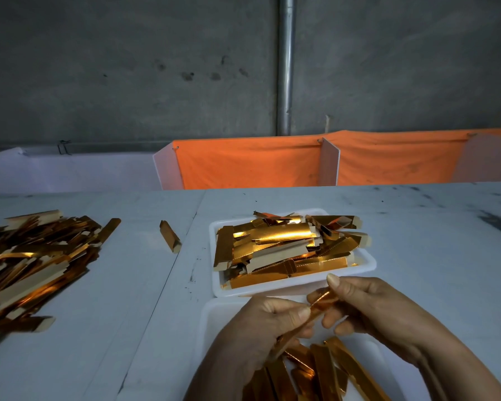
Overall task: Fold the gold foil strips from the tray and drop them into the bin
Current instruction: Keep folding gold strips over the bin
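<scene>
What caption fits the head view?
Both hands fold a gold strip over the bin, beside the full tray.

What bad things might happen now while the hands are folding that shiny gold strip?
Both the left hand and right hand only pinch the thin gold strip, so it might crease crookedly or slip. The heaped tray has strips poking over its rim, so a bump may spill some. The folded strips in the near bin lie right under the wrists and could get squashed.
</scene>
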`<state>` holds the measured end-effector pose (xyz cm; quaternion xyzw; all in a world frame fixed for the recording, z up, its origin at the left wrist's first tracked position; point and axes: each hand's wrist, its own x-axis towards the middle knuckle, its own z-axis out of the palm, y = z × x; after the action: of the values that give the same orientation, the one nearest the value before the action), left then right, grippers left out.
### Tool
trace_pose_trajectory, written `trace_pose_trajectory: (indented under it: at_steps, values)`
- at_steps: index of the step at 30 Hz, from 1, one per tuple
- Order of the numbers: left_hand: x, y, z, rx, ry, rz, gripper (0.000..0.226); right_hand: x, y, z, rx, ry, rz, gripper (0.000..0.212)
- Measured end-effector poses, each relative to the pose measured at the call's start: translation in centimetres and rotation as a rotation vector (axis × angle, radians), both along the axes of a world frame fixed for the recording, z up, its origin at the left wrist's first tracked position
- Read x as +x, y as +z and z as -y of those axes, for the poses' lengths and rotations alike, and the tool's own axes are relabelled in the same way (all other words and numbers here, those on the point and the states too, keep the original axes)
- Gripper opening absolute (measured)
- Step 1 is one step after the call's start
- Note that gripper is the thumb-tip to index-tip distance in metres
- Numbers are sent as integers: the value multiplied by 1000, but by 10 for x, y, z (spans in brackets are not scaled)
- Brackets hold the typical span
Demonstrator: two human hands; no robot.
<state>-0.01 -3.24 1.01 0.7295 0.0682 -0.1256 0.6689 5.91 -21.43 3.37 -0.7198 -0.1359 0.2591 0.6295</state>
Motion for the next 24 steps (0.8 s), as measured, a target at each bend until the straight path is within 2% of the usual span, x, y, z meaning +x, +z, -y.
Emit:
trace_pose_trajectory:
  at_steps: [6, 10, 14, 18, 20, 22, 24]
  values:
    - [3, -3, -2, -6, -50, -55, 14, -2, -2, -2, -25, 16, 70, 54]
    - [4, -4, -5, -32, -67, -59, 15, -3, 0, 0, -23, 77, 75, 51]
    - [3, -4, 2, -75, -85, 42, 20, 0, -3, 2, 23, -14, 27, 55]
    - [2, -4, 15, 163, -46, 276, 16, 3, -5, 1, 84, -110, -11, 46]
    - [2, -2, 20, 291, -63, 357, 39, 4, -5, 2, 87, -134, -5, 46]
    - [4, -2, 23, 530, -85, 423, 67, 6, -7, 3, 87, -154, 4, 48]
    - [5, -3, 23, 720, -103, 501, 71, 7, -9, 3, 103, -156, 3, 48]
